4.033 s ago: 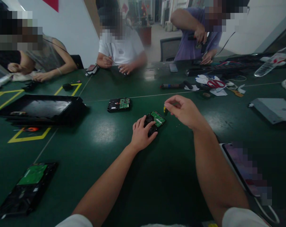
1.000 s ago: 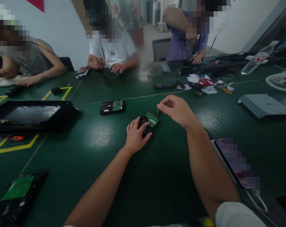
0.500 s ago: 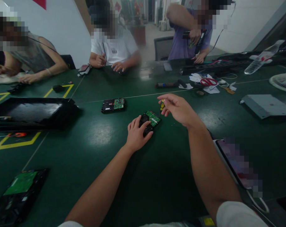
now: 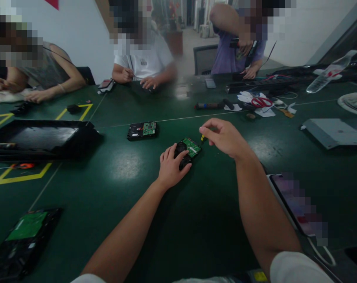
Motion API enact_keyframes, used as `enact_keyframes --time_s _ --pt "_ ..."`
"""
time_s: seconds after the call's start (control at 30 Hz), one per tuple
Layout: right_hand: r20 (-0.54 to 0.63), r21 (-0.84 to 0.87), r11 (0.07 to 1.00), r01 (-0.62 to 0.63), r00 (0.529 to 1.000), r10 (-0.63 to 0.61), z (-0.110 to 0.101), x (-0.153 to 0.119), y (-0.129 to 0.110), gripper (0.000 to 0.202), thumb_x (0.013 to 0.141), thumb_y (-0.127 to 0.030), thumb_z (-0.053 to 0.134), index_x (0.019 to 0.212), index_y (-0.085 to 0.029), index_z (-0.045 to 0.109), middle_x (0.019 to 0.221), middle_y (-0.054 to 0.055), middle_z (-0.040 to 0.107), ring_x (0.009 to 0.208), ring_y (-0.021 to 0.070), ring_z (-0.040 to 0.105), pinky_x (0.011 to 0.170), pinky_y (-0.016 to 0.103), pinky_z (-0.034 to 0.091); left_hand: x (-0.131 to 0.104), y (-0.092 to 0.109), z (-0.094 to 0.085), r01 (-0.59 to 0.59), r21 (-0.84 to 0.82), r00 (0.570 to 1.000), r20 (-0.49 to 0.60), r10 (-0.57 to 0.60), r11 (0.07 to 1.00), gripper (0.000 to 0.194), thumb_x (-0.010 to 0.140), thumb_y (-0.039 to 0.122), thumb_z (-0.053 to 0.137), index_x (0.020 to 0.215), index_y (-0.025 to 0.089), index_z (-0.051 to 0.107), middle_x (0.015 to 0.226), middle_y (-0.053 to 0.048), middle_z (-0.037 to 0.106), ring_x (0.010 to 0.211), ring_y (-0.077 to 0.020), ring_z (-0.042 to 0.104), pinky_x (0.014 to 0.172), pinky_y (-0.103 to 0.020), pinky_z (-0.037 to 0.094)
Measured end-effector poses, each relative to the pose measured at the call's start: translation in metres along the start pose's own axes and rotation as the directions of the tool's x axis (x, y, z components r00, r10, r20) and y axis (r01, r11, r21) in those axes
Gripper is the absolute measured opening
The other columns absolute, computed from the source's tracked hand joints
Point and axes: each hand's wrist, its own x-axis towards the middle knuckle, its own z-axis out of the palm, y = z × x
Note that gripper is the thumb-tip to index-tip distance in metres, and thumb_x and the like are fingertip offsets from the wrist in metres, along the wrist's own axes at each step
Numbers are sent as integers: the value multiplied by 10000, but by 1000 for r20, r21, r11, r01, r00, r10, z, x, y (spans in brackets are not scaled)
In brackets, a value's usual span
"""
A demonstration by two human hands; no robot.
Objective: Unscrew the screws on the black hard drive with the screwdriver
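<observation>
A hard drive (image 4: 192, 147) lies on the green table with its green circuit board facing up. My left hand (image 4: 172, 165) rests on its near left part, fingers wrapped over the black casing and holding it against the table. At the drive's far right corner, my right hand (image 4: 221, 135) pinches a small screwdriver with a yellow handle (image 4: 202, 137). The shaft points down at the board's edge; whether its tip touches a screw is too small to see. A second hard drive (image 4: 142, 130) lies farther left, and another (image 4: 25, 239) at the near left.
A black tray (image 4: 45, 137) and an orange-handled screwdriver (image 4: 23, 166) are at left. On the right are a phone (image 4: 290, 200), a grey metal case (image 4: 336, 133), a plastic bottle (image 4: 328, 74) and red scissors (image 4: 261, 102). Several people sit or stand across the table.
My right hand's fingers have closed in and shifted on the yellow screwdriver handle, which is now more covered. My left hand stays on the hard drive.
</observation>
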Motion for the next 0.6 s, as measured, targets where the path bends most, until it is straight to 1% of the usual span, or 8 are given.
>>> enact_keyframes --time_s 0.07,0.13,0.23,0.3,0.37,0.43,0.53,0.6 --pt "59 36 999 4 998 -6 0 -1 -3 279 931 -509 669 940 -232 707 797 31 689 632 157 607 566 292 471 0 0 0 3 0 1000 1 -3 1000 535 902 499 653 1416 358 607 1648 -97 333 1473 -378 324 1149 -579 310" --pt "95 84 996 5 995 -13 1 0 -2 289 962 -500 632 1023 -230 717 788 35 691 654 164 625 589 296 496 0 0 0 1 -1 1000 0 -1 1000 534 903 500 650 1416 356 607 1645 -100 339 1474 -378 324 1149 -576 311" --pt "102 124 992 7 995 -20 2 1 1 306 1001 -453 576 1148 -216 704 765 32 685 650 164 630 621 307 517 0 0 0 -4 3 1000 -3 4 1000 526 909 503 640 1412 353 610 1642 -102 344 1473 -372 329 1148 -569 312" --pt "85 112 994 19 996 -28 2 2 3 300 1004 -428 573 1175 -217 699 757 26 676 644 161 621 616 305 507 0 0 0 -5 6 1000 -1 5 1000 524 911 508 636 1411 350 611 1643 -100 343 1472 -368 333 1149 -564 312" --pt "54 82 996 35 998 -40 1 2 4 276 986 -427 603 1145 -227 707 790 28 683 663 162 617 610 301 492 0 -1 0 -2 9 1000 2 2 1000 526 912 513 635 1411 349 611 1643 -99 344 1472 -369 332 1150 -562 311" --pt "15 46 998 44 999 -45 0 3 5 254 950 -446 658 1070 -229 715 848 40 701 700 171 623 613 303 486 0 -1 0 -5 10 1000 1 5 1000 526 912 514 636 1411 351 610 1641 -102 345 1472 -372 332 1150 -565 310" --pt "-61 -6 1000 21 998 -21 0 3 9 281 877 -487 741 951 -219 697 878 57 712 724 188 631 609 313 479 -1 -2 0 -14 8 1000 -5 14 1000 530 913 513 634 1418 357 601 1639 -107 342 1476 -370 328 1151 -565 307" --pt "-101 -35 999 -4 995 0 1 4 11 302 844 -496 773 913 -218 680 862 58 708 713 190 629 602 315 474 -1 -2 0 -15 6 1000 -7 15 1000 531 913 514 634 1420 360 598 1638 -107 343 1478 -368 327 1151 -566 306"
